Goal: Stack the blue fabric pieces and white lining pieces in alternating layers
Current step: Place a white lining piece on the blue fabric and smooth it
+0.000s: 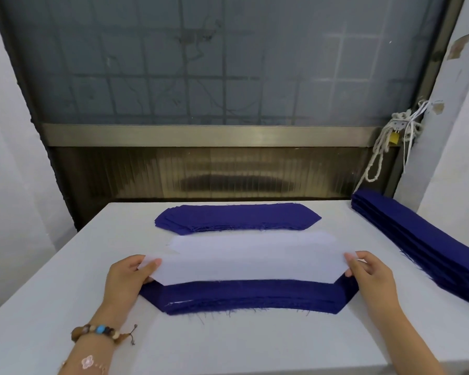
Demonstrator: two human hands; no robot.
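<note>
A white lining piece (248, 267) is stretched between my two hands, just above the near stack of blue fabric (249, 297). My left hand (127, 277) pinches its left tip and my right hand (370, 272) pinches its right tip. The lining covers the far half of the near stack; the blue front edge shows below it. Behind lies a pile of white lining pieces (252, 240). Farther back sits a second pile of blue fabric pieces (237, 218).
All lies on a white table (52, 288) whose far edge meets a frosted window wall (217, 63). A long pile of blue strips (423, 239) runs along the table's right side. White cords and a padlock (393, 136) hang at the right window frame.
</note>
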